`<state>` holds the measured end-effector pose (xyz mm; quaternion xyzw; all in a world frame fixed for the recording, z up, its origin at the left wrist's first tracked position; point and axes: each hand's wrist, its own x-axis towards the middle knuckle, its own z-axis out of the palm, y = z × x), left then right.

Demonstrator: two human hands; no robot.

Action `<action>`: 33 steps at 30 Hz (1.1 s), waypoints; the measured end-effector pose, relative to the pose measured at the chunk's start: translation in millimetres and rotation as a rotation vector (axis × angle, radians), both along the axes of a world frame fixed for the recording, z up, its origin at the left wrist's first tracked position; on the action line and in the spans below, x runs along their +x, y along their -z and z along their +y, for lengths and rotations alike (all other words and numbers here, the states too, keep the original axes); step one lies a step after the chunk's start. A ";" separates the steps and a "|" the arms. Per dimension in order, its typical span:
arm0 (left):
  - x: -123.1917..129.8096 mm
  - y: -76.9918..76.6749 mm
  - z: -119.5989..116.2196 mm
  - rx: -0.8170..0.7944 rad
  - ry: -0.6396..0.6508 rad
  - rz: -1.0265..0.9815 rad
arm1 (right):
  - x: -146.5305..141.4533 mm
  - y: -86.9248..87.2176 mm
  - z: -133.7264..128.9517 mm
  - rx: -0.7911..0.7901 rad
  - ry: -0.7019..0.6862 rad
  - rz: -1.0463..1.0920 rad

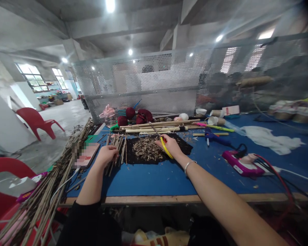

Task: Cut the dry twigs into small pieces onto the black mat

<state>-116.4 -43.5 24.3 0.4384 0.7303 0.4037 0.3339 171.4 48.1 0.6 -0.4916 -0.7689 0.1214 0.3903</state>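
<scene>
My right hand (171, 146) grips a pair of scissors (165, 147) by the yellow handles, the narrow blades pointing up and left. Just left of it, a heap of short cut stem pieces (147, 150) lies on a black cloth (186, 145). My left hand (108, 155) is over a row of thin dry sticks (123, 150) left of the heap. Its fingers are curled down among the sticks, and what they hold, if anything, is hidden.
Long dry stems (59, 171) are piled along the table's left edge, beside a phone (88, 154) on a cable. Dark red yarn balls (143, 117) and poles sit at the back. On the right are a blue glue gun (215, 137), a purple power strip (242, 165) and white plastic (269, 138).
</scene>
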 end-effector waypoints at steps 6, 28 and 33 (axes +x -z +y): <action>51.2 -13.7 -23.3 0.120 0.182 -0.521 | -3.2 -0.7 -2.0 -0.008 -0.043 0.155; 129.2 -7.3 19.3 -0.121 0.711 -0.541 | -12.7 -14.7 -20.4 -0.473 -0.498 0.628; 124.9 3.2 27.1 -0.054 0.604 -0.703 | -14.4 -7.4 -13.4 -0.298 -0.348 0.480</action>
